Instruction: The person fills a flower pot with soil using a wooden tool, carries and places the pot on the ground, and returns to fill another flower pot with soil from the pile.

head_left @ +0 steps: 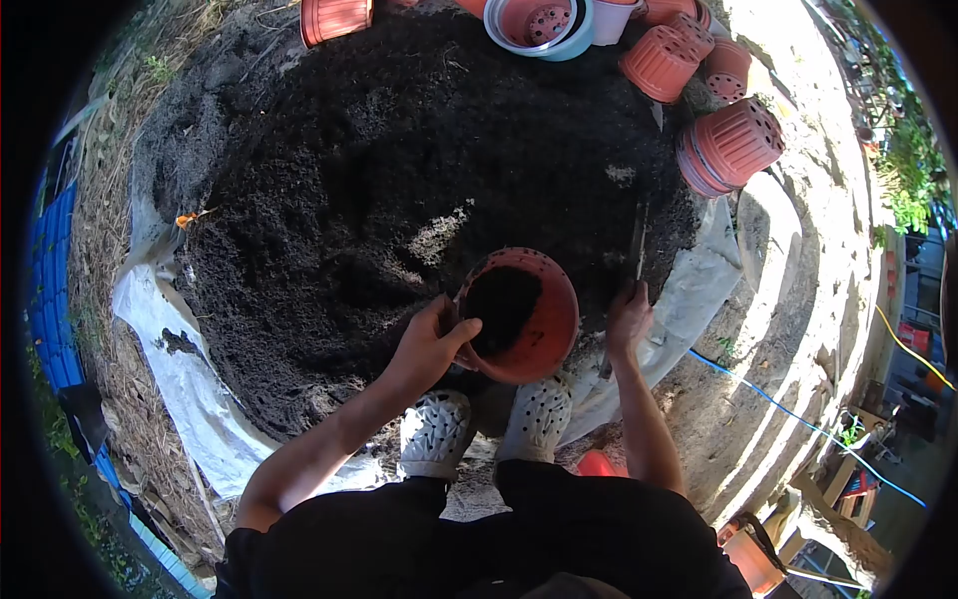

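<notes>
My left hand (431, 344) is closed on the left rim of a reddish plastic plant pot (552, 317), its thumb over the edge. The pot is tipped so that its mouth faces me, and dark soil (502, 307) lies inside against the left wall. To the right of the pot, my right hand (629, 317) is wrapped round a thin, stick-like handle (640, 235) that runs forward over the soil. Its far end blends into the dark ground. A broad heap of dark soil (329, 200) spreads in front of both hands.
White sheeting (190, 374) shows under the heap's edges. Stacked terracotta-coloured pots (733, 145) lie at the far right, near a light blue pot (569, 45). My white clogs (436, 429) stand at the near edge. A blue hose (788, 419) crosses the ground on the right.
</notes>
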Available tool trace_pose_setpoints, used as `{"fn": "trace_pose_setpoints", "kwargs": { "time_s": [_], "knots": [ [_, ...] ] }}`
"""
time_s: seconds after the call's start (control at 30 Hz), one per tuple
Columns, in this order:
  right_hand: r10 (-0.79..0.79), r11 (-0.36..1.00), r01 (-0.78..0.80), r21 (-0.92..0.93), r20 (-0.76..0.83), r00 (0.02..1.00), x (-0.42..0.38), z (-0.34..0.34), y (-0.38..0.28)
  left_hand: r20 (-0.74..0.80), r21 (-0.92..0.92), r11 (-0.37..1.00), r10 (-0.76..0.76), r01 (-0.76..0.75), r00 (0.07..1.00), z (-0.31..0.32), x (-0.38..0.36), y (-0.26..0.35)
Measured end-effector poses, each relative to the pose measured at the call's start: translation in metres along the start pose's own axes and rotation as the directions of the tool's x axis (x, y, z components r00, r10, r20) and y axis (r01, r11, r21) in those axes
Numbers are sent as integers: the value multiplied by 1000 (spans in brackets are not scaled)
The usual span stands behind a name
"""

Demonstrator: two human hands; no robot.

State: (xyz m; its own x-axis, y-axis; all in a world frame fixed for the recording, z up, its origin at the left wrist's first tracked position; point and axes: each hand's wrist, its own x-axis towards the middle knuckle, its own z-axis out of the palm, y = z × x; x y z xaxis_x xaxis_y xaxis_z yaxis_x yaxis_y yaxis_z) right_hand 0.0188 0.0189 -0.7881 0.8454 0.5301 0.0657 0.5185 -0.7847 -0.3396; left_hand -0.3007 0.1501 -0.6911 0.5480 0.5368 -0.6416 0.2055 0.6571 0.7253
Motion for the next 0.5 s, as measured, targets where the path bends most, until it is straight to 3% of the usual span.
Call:
{"fn": "trace_pose_setpoints", "kwargs": {
  "time_s": [0.1,0.2,0.27,0.3,0.37,0.5],
  "knots": [
    [44,994,-47,98,33,998,-17,10,-18,82,21,998,-54,53,995,2,-5,2],
    [-61,977,34,208,122,991,-36,15,-41,78,-13,999,-34,35,996,-5,-2,-4],
    [-310,871,180,457,226,924,-49,15,-53,56,-42,999,-24,26,998,-9,-3,-4],
    [-309,871,179,458,226,924,-48,11,-56,50,-58,998,-24,27,998,-10,-5,1],
    [-503,787,367,495,171,847,-42,5,-66,42,-71,997,-22,25,999,-12,-6,2],
    [-604,759,519,393,128,787,-20,12,-50,39,-35,999,-39,41,998,-12,-6,0]
  ]
}}
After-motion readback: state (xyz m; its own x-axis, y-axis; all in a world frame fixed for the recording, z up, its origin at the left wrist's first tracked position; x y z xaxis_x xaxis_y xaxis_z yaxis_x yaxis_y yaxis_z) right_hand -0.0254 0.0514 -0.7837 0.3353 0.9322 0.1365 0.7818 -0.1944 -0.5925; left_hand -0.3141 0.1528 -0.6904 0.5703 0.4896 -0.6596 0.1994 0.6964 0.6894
